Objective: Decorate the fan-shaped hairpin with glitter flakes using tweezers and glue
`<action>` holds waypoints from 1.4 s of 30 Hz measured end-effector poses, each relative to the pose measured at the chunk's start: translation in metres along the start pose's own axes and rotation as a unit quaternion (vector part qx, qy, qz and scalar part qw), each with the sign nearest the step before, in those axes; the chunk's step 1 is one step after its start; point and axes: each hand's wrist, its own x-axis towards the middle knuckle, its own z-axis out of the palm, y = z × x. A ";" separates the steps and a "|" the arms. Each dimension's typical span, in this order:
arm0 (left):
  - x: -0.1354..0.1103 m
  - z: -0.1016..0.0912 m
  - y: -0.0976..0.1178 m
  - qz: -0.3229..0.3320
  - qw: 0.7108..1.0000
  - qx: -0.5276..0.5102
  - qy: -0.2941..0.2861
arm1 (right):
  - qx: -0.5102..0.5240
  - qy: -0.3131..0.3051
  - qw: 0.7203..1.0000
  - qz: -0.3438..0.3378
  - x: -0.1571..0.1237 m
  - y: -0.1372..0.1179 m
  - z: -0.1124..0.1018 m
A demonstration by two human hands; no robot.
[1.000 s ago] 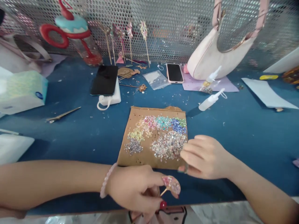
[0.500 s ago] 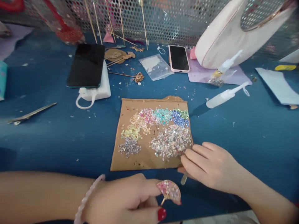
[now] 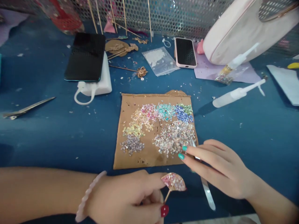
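Observation:
Pinched in my left hand (image 3: 130,196) is the thin gold stem of a fan-shaped hairpin (image 3: 174,181), its face covered with pink and pale chips. My right hand (image 3: 219,169) is at the lower right corner of a cardboard sheet (image 3: 149,160), with slim silver tweezers (image 3: 207,194) running under its fingers; the thumb is hidden. On the cardboard lie small shiny chips sorted by colour: a large silvery pile (image 3: 175,137) near my right fingertips, then blue chips (image 3: 183,113), turquoise chips (image 3: 165,111), pink chips (image 3: 149,112), yellow chips (image 3: 133,129) and grey chips (image 3: 132,144).
Behind the cardboard are a black phone (image 3: 86,57) on a white power bank (image 3: 106,81), a pink-edged phone (image 3: 185,53) and a plastic bag (image 3: 160,60). A white glue bottle (image 3: 230,97) stands right, near a pale handbag (image 3: 233,31). A metal clip (image 3: 30,107) lies left.
My right hand's fingers have straightened, and the tweezers now show above and below them. The left hand keeps the hairpin, shifted slightly right and up. The whole view has shifted a little.

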 end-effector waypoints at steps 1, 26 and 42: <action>0.000 0.000 0.000 0.001 1.000 0.002 0.008 | 0.022 0.007 0.999 0.035 -0.001 0.000 0.001; -0.003 -0.003 0.010 -0.008 0.999 -0.042 0.013 | 0.152 0.098 0.977 0.110 0.002 -0.001 0.005; -0.003 -0.003 0.011 -0.051 0.998 -0.048 -0.005 | 0.132 0.111 0.976 0.136 0.004 0.000 0.008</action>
